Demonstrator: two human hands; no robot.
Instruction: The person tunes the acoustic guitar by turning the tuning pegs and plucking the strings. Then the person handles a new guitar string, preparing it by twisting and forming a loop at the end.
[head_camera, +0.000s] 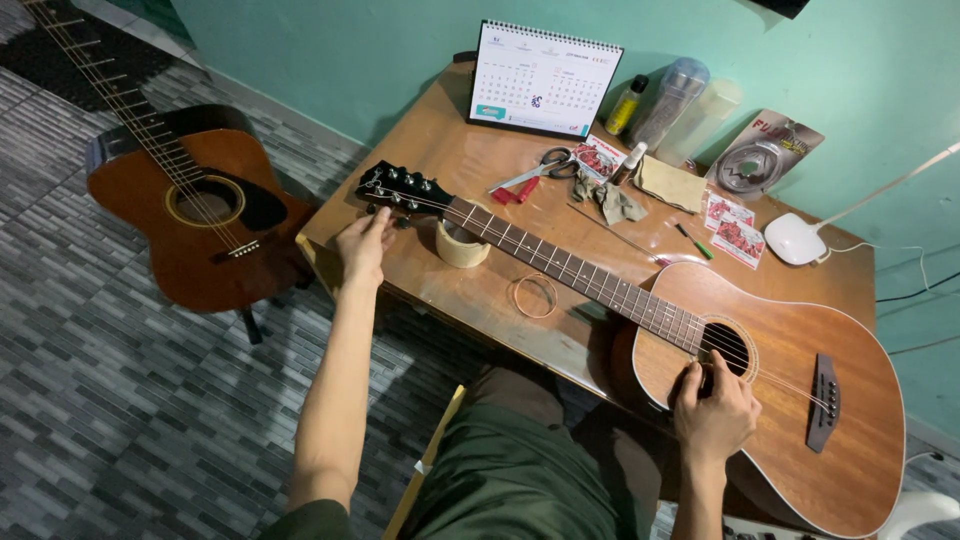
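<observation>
**Guitar laid across the table, both hands on it**

While the guitar (780, 370) is laid face up across the table (470, 160), its head (400, 188) is pointed toward the left edge and its body is hung past the near right corner, over the person's lap. The left hand (365, 245) is placed at the head, fingers curled against the tuning pegs; whether a peg is pinched in the grip cannot be told. The right hand (712, 405) is set at the sound hole (730, 347), fingers bent onto the strings, the grip loosely closed there. The neck is propped on a roll of tape (461, 243) near the left edge, and a coiled string (535, 296) is seen beside the near edge. Scissors (545, 165), a crumpled cloth (610, 200) and a desk calendar (545, 78) are found toward the far edge, a white lamp base (795, 240) at the far right corner. A second guitar (200, 210) is stood on the tiled floor, left of the table.
</observation>
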